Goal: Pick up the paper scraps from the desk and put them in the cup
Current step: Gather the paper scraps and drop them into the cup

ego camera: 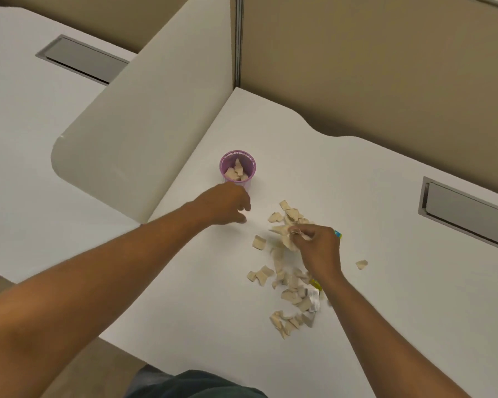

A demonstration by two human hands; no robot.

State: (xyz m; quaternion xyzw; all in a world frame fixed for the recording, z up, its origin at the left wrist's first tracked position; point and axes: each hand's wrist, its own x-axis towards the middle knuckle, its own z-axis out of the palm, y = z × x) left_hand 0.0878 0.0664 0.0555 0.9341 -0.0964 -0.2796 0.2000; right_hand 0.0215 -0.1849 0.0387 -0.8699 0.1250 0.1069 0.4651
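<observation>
A purple mesh cup [237, 168] stands on the white desk [385, 282] and holds several beige paper scraps. Many more beige scraps [288, 294] lie scattered in a loose pile to its lower right, with a few white and coloured bits among them. My left hand [224, 203] hovers just below the cup, fingers loosely apart, with nothing in it. My right hand [318, 244] is over the top of the pile, thumb and fingers pinched on a paper scrap [295, 231]. A lone scrap [361, 264] lies apart to the right.
A white divider panel [144, 119] rises left of the cup and a tan partition wall [385, 67] runs along the back. A grey cable hatch [466, 214] is set in the desk at right. The desk's front edge lies near my body.
</observation>
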